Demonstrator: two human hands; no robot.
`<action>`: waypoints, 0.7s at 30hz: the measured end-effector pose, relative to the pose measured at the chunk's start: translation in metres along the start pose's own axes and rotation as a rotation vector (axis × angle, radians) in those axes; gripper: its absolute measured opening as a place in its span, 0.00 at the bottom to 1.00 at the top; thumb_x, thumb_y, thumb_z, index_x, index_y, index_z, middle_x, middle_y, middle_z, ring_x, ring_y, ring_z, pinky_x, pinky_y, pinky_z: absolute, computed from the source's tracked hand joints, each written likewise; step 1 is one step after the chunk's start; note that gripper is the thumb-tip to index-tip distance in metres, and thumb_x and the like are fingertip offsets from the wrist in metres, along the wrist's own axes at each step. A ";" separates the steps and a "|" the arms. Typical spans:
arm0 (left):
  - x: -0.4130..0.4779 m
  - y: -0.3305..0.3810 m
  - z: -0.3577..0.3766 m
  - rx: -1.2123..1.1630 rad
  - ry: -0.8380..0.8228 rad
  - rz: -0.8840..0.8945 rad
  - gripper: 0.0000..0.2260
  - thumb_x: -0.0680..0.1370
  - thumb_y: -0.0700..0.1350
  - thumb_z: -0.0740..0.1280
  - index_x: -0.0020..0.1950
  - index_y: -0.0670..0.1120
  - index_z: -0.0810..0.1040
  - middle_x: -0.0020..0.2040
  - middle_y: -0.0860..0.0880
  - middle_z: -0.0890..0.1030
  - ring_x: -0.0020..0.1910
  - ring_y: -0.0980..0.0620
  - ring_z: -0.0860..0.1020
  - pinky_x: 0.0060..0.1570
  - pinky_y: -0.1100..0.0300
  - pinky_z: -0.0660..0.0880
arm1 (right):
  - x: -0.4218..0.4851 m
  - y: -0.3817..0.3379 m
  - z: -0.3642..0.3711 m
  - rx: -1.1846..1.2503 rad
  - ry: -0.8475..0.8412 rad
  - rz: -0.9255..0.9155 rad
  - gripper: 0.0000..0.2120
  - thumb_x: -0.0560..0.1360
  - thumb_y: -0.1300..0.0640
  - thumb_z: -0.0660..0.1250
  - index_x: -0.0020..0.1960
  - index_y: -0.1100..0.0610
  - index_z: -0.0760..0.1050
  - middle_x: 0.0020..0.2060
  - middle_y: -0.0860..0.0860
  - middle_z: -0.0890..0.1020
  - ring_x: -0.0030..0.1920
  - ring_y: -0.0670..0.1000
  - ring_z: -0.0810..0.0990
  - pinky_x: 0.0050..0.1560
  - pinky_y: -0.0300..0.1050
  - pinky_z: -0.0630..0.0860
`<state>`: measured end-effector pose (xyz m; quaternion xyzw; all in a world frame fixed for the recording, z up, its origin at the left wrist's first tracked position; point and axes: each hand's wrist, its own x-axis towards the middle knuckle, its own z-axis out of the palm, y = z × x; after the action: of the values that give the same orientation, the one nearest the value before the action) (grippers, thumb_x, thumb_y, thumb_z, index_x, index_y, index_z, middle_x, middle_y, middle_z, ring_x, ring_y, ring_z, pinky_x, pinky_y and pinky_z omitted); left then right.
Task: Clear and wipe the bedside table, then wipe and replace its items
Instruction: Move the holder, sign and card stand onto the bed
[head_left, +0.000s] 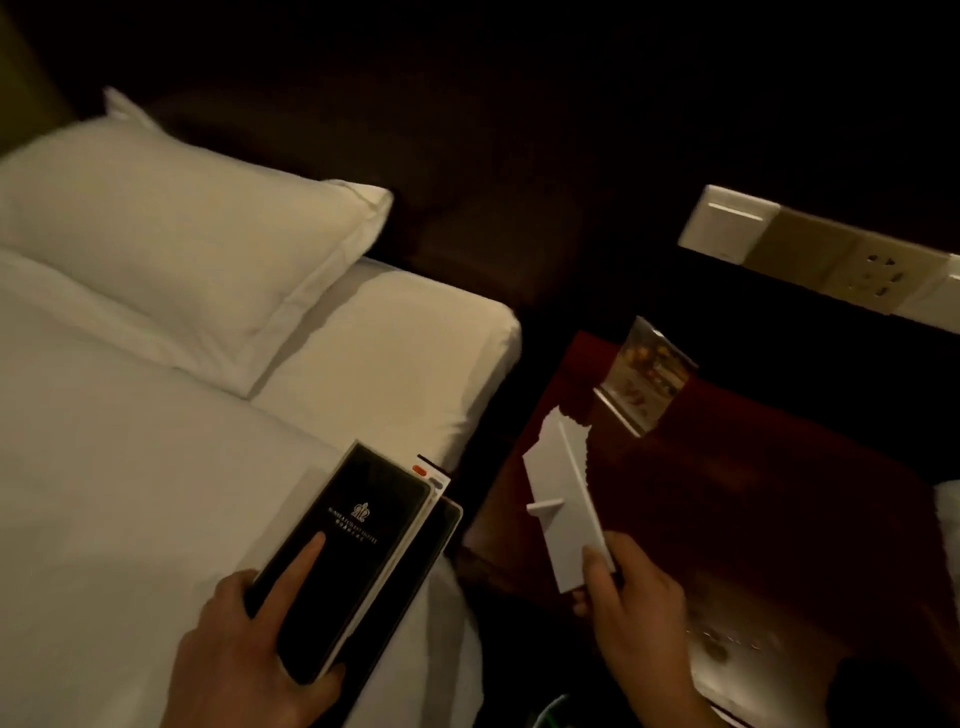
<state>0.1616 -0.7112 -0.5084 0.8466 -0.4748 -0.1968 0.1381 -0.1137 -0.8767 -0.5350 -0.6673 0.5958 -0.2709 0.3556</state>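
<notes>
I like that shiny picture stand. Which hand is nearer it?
Right. The right hand is in front of the clear plastic picture stand; the left hand is farther, over the white bed.

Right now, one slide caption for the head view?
Left hand holds black folder on bed; right hand pinches white card.

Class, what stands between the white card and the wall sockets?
A clear picture stand on the bedside table, between the white card in the right hand and the wall sockets; the head view shows it.
</notes>
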 end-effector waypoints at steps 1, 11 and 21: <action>-0.011 -0.013 -0.008 0.019 0.019 -0.028 0.55 0.49 0.65 0.72 0.76 0.67 0.58 0.47 0.49 0.69 0.37 0.47 0.76 0.32 0.55 0.76 | -0.002 -0.011 0.014 -0.022 -0.046 -0.040 0.05 0.77 0.52 0.62 0.44 0.43 0.73 0.36 0.46 0.81 0.31 0.42 0.81 0.29 0.33 0.76; -0.145 -0.171 -0.072 0.038 0.181 -0.529 0.55 0.47 0.65 0.71 0.75 0.65 0.61 0.45 0.48 0.71 0.37 0.43 0.77 0.35 0.50 0.77 | -0.091 -0.145 0.189 -0.106 -0.513 -0.386 0.10 0.77 0.52 0.59 0.41 0.55 0.72 0.31 0.51 0.79 0.33 0.51 0.79 0.38 0.52 0.78; -0.268 -0.344 -0.109 -0.029 0.259 -0.913 0.51 0.53 0.66 0.69 0.76 0.67 0.56 0.53 0.44 0.72 0.46 0.42 0.76 0.43 0.48 0.78 | -0.230 -0.263 0.372 -0.199 -0.781 -0.679 0.11 0.79 0.55 0.59 0.38 0.55 0.69 0.30 0.49 0.77 0.30 0.47 0.75 0.31 0.40 0.68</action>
<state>0.3436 -0.3004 -0.5027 0.9843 -0.0302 -0.1367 0.1076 0.3041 -0.5836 -0.5346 -0.9045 0.1918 -0.0442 0.3782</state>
